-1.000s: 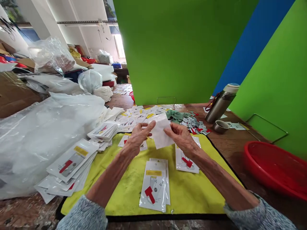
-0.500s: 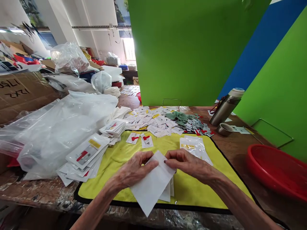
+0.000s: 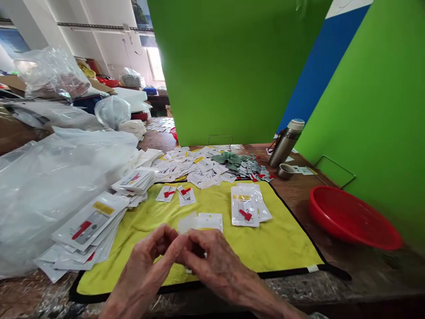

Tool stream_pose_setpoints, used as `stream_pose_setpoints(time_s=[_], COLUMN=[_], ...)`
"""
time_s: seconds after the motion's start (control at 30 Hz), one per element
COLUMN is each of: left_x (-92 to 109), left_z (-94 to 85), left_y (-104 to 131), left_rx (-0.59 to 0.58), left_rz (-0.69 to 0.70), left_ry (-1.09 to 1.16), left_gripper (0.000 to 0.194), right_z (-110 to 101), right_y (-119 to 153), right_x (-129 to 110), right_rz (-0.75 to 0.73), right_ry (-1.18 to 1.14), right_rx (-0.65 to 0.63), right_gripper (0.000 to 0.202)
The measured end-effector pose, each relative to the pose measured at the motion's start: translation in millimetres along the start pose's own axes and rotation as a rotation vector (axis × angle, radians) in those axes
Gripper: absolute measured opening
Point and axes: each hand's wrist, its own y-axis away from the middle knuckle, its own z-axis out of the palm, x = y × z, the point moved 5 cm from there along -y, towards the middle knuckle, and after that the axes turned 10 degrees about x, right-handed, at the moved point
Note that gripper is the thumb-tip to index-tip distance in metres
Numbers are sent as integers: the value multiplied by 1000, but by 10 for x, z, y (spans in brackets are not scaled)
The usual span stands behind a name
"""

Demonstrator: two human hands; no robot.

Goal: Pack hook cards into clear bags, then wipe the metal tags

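My left hand (image 3: 149, 261) and my right hand (image 3: 215, 261) meet low in the middle, thumbs and fingertips pinched together. From between the fingertips a whitish translucent plastic piece (image 3: 186, 221) sticks up; its lower part is hidden by my fingers. Just behind the hands, a white pouch (image 3: 212, 220) with a punched hole at its top lies on the yellow cloth (image 3: 159, 279), partly covered by my right hand. Two small cards with red parts (image 3: 187, 196) lie farther back. To the right are overlapping clear-front pouches (image 3: 245, 209), the top one showing a red part.
Stacked filled pouches (image 3: 91, 217) and big plastic bags (image 3: 59, 173) crowd the left. Behind the cloth spread loose white cards (image 3: 202, 170), a green rag (image 3: 227, 159) and small grey pieces. A flask (image 3: 286, 144), metal cup (image 3: 284, 171) and red basin (image 3: 355, 217) stand right.
My hands have drawn together, and the broad white sheet-like pouch held between them no longer shows its flat face. The view has turned right, so the scene sits farther left.
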Motion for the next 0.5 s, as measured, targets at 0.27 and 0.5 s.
stream_pose_setpoints(time_s=[0.27,0.5], left_x=[13,13], left_z=[-46,21], left_y=[21,45], left_rx=[-77,-89], left_rz=[-67,204], left_ry=[87,-168], left_gripper=[34,20], right_z=[7,-116], right_y=[-9,46], right_x=[22,86], right_rz=[114,-111], right_ry=[-240,131], right_rx=[-138,-104], right_gripper=[37,29])
